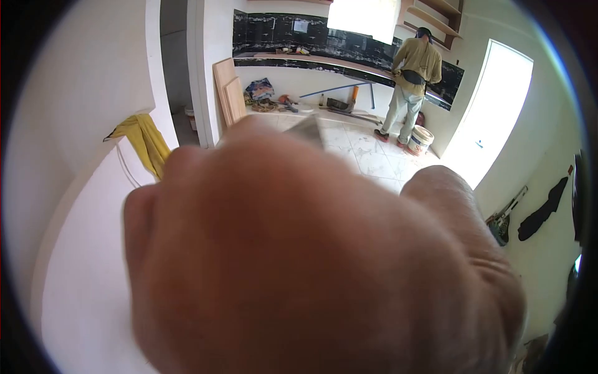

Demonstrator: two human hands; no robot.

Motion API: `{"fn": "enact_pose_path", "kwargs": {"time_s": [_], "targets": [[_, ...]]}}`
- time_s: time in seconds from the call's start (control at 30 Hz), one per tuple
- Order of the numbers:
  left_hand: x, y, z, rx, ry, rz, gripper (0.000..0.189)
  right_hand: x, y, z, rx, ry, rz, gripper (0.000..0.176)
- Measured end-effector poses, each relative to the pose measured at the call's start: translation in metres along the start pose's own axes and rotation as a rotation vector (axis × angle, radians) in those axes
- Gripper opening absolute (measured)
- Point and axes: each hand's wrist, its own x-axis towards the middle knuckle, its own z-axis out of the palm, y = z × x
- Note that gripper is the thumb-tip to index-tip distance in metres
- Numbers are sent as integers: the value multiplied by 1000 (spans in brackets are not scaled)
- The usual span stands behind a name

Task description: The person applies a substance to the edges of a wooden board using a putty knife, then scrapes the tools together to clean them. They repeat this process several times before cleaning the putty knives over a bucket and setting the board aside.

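Observation:
My left hand [299,262] fills the lower middle of the view, very close to the camera and blurred. Its back faces me, the fingers curl in at the left, and what looks like its thumb stands up at the right. A blurred grey flat piece [307,129] juts up from behind the knuckles; the rest of it is hidden, so what the hand grips cannot be made out. I do not see my right hand.
A person [414,75] stands at the far counter beside a white bucket [420,141]. Wood boards [232,93] lean by the doorway. Tools lie along the back wall. A yellow cloth [144,142] hangs over the low white wall [87,249]. A bright door [495,106] is at the right.

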Motion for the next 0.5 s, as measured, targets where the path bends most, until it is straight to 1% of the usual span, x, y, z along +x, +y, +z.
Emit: {"fn": "enact_pose_path", "kwargs": {"time_s": [0.03, 0.07, 0.1, 0.13, 0.17, 0.2, 0.27, 0.33, 0.5], "targets": [[8, 50, -5, 239, -127, -138, 57, 4, 0, 1, 10, 6, -21, 17], [10, 72, -9, 470, -243, -284, 59, 3, -1, 1, 0, 3, -27, 17], [6, 32, -7, 188, -133, -69, 62, 3, -4, 0, -1, 6, -39, 17], [2, -22, -3, -105, -1, 135, 65, 7, -6, 3, 11, 6, -48, 17], [-1, -76, 0, -368, 74, 371, 68, 7, -6, 1, 5, 7, -58, 17], [0, -90, 2, -547, 56, 257, 67, 8, -6, 2, 14, 10, -60, 17], [3, -81, 3, -643, 53, 32, 66, 13, -1, 4, 44, 24, -76, 17], [6, -70, 5, -656, 55, -40, 65, 21, 3, 8, 76, 45, -102, 17], [13, -53, 10, -631, 54, -86, 63, 54, 19, 24, 245, 149, -176, 17]]}}
